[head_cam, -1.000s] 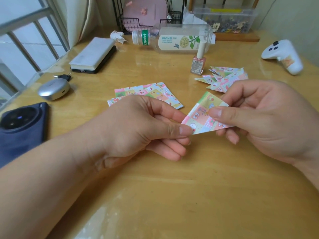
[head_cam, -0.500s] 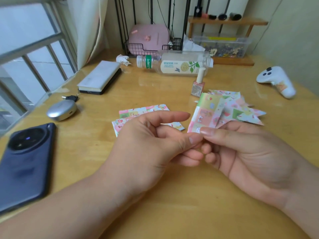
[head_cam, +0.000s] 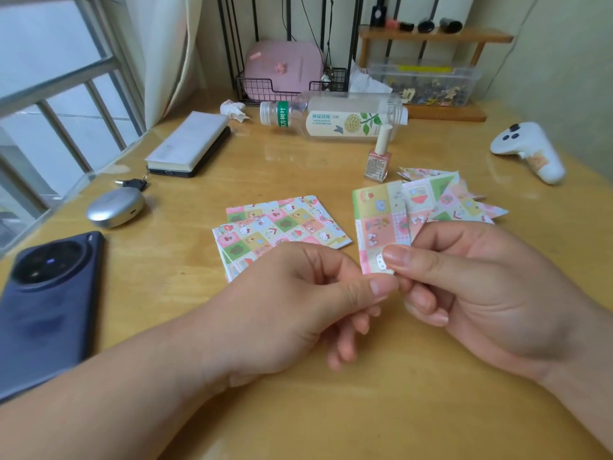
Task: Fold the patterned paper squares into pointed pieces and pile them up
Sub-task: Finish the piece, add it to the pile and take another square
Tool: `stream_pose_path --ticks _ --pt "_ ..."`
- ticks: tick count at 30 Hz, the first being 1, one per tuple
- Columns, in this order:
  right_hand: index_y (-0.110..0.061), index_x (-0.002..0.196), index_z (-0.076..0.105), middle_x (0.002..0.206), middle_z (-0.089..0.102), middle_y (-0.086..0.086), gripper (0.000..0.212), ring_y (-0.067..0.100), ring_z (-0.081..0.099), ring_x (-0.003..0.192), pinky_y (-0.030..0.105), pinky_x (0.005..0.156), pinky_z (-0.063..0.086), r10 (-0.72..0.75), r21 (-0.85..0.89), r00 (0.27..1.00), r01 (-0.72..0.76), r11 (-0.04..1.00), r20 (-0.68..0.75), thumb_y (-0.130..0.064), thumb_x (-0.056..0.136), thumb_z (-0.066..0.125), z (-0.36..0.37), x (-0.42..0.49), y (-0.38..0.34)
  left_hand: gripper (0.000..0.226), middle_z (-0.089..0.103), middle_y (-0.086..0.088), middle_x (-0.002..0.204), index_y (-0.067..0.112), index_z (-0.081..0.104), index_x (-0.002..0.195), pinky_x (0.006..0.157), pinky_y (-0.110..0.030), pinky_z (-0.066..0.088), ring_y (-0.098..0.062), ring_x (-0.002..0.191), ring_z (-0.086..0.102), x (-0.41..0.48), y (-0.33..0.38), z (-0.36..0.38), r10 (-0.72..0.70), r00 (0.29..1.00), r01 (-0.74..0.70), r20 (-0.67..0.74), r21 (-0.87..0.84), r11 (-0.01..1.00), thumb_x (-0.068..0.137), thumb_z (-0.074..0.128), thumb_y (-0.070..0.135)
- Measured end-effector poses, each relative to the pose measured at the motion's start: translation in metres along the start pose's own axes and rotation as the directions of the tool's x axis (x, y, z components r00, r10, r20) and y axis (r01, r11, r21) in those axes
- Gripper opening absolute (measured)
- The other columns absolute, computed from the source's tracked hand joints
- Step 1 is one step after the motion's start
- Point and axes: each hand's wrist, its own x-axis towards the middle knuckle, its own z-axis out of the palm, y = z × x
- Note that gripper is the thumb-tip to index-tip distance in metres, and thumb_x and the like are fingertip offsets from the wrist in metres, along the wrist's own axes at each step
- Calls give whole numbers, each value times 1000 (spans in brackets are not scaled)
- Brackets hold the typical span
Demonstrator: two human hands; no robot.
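Paper this thin looks light and limp to me, so the fingers of left hand and right hand sensibly pinch the folded piece by its lower edge.

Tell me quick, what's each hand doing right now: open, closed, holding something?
Left hand: closed, pinching the bottom edge of the folded patterned paper.
Right hand: closed, pinching the same paper at its lower corner.
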Motion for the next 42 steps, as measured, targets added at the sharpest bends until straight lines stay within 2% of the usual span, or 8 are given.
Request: stream_pose_path --ticks 6,12,19,26,33,37,40,42 --pt "-4 59 61 59 54 16 18 17 42 43 24 38 32 -6 49 1000 6 999 -4 -16 63 75 0 -1 -1 31 47 -4 52 24 55 63 45 -26 29 -20 46 36 0 -1 1 131 991 -131 11 140 981 90 62 38" --pt "-2 61 61 58 53 17 19 17 41 42 25 38 29 2 38 1000 -2 999 0 -16 62 75 -2 -1 0 27 59 -2 61 19 68 69 48 -24 42 -16 50 51 1 -5 2 102 995 -101 -1 62 993 88 64 38" --pt "-1 63 63 58 53 13 25 18 44 44 24 37 33 -8 30 1000 7 1000 18 -23 66 74 -1 -2 1 25 59 -7 59 17 71 65 46 -22 33 -15 49 45 1 -5 7 160 982 -166 -97 -57 985 84 68 32" --pt "-5 73 74 67 65 20 29 30 52 50 25 39 44 -44 -167 994 61 984 105 -33 70 80 6 -4 7 37 66 0 70 24 67 48 78 -33 40 -23 82 55 8 -9 9 206 921 -260 -332 -129 957 84 66 34" --pt "-2 74 76 72 71 19 21 19 56 47 24 36 41 -36 -111 999 38 993 19 -23 74 71 15 -3 11 21 69 -19 83 10 79 77 81 -29 41 -9 72 61 7 -8 14 168 933 -248 -318 -228 942 82 69 27" --pt "1 71 73 65 68 18 20 18 54 44 24 35 38 -53 -51 999 53 997 -12 -18 73 67 18 -3 12 26 62 -36 84 12 79 78 85 -46 39 -24 76 58 8 -9 14 180 937 -247 -299 -202 948 89 65 30" --pt "6 69 67 57 63 17 23 18 51 40 22 37 37 -96 -63 995 94 994 -30 -17 73 65 18 -2 12 35 61 -26 69 17 72 64 94 -61 38 -47 80 57 8 -10 14 185 953 -235 -242 -201 951 95 62 29" --pt "5 67 66 54 61 16 22 18 48 39 22 37 36 -119 -86 991 114 990 -54 -17 72 65 18 -2 12 29 60 -12 64 17 71 59 89 -52 39 -35 78 53 11 -10 11 166 936 -243 -312 -228 943 86 71 28"
